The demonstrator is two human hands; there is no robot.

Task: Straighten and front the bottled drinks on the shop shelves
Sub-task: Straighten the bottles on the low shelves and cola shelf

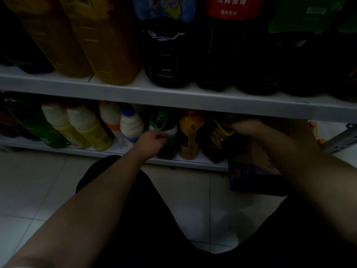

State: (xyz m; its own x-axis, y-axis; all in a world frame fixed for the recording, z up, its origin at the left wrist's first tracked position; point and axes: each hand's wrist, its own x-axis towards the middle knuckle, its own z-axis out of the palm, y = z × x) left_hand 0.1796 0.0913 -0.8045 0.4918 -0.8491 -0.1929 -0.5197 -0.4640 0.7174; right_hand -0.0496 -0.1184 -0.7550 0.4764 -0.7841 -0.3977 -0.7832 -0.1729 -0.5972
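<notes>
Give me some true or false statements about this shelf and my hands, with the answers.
The left hand holds the green-capped bottle. True.
An orange bottle stands between the two hands. True.
The right hand rests on the floor. False: it grips a dark bottle on the lower shelf.
The white bottle beside the left hand has a red cap. False: blue.
The big yellow bottles stand on the lower shelf. False: upper shelf.

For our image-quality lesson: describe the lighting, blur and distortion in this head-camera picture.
Head view: dim, underexposed throughout; right hand smeared by motion blur; left hand sharper; yellow bottles lean outward, likely wide-angle distortion; small glare on the dark bottle.
</notes>
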